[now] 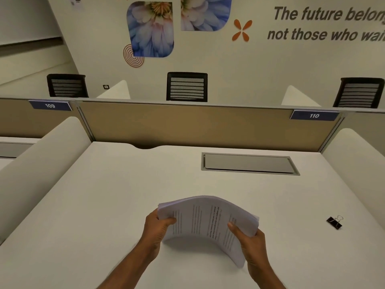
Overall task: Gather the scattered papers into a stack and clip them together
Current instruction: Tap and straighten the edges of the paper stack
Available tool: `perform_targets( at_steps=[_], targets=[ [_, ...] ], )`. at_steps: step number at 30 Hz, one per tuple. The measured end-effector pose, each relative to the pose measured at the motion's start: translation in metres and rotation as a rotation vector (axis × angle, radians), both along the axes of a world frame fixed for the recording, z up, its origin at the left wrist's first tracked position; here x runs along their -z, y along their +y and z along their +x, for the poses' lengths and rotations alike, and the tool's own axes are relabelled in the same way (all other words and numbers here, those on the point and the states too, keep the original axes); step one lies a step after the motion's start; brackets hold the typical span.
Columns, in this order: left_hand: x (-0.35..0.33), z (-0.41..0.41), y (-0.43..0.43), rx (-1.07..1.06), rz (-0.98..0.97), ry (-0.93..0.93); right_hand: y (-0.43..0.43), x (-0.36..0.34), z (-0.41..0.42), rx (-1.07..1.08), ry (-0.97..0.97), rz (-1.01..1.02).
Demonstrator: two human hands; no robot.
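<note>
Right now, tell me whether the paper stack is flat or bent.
Bent: the paper stack arches upward between the left hand and right hand.

White desk [104,205], black binder clip [334,222] at its right (silver handles), grey hatch [248,163] at back

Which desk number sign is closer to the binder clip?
The 110 sign, on the right like the binder clip; the 109 sign is far left.
</note>
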State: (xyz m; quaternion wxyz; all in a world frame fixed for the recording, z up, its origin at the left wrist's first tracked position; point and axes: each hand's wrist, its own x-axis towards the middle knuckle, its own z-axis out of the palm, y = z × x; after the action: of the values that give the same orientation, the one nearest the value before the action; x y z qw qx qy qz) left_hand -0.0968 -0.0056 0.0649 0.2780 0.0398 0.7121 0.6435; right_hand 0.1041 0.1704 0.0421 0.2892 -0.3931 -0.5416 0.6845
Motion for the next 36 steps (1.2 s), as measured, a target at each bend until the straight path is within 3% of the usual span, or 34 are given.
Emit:
perform_targets(
  at_steps=[8, 14, 24, 30, 36],
  targets=[
    [0.005, -0.011, -0.004, 0.052, -0.036, -0.033, 0.01, 0.012, 0.012, -0.033, -0.052, -0.033],
    [0.009, -0.013, 0.0, 0.151, -0.061, -0.058, 0.012, 0.006, 0.015, -0.216, -0.046, -0.039],
    [0.006, -0.023, 0.001, 0.17, -0.037, -0.031, 0.022, 0.009, 0.017, -0.127, -0.015, 0.049],
    [0.011, -0.021, 0.001, 0.306, -0.116, -0.018, 0.022, 0.02, 0.024, -0.144, -0.072, 0.007],
    [0.023, -0.02, 0.005, 0.248, -0.087, -0.044, 0.022, 0.03, 0.024, -0.104, -0.097, -0.011]
  ],
)
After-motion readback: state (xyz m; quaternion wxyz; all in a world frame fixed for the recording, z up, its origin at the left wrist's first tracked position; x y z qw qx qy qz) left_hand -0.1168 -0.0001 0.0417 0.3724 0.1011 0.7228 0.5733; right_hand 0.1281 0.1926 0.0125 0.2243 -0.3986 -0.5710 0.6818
